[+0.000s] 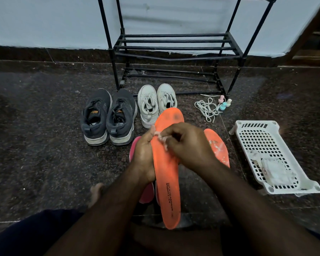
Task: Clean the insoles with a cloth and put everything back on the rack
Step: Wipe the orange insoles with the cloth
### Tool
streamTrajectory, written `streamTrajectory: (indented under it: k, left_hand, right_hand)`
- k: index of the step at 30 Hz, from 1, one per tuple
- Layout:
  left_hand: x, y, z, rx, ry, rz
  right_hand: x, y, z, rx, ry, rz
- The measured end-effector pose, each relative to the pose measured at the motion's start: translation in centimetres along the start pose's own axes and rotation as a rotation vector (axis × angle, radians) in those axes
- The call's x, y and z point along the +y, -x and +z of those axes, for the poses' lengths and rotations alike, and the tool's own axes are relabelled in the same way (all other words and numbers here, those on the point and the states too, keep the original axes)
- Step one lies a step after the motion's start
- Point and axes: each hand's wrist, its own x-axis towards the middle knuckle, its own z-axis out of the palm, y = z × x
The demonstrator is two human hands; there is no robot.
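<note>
My left hand grips the left edge of an orange insole, held up lengthwise with printed lettering near its heel. My right hand presses a small white cloth against the insole's upper middle, fingers closed on the cloth. A second orange insole, speckled with dirt, lies on the floor behind my right wrist. Pink insoles lie on the floor under the held one, mostly hidden. The black metal rack stands against the wall with bare shelves.
A dark grey pair of sneakers and a white pair stand in front of the rack. White laces and small pastel bottles lie to the right. A white perforated basket holds wipes. My bare foot rests on the dark granite floor.
</note>
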Motion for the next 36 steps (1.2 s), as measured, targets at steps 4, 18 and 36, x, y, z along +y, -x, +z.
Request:
streamTrajectory:
  k: [4, 18, 36]
  left_hand:
    - [0.1, 0.4, 0.7, -0.041, -0.023, -0.038]
    - [0.5, 0.1, 1.8, 0.078, -0.157, -0.003]
    - [0.1, 0.7, 2.1, -0.083, -0.182, 0.024]
  right_hand:
    - [1.4, -1.4, -2.2, 0.218, 0.189, -0.077]
    - [1.1, -1.5, -2.5, 0.194, 0.280, -0.064]
    - [0.6, -1.7, -1.4, 0.133, 0.286, -0.222]
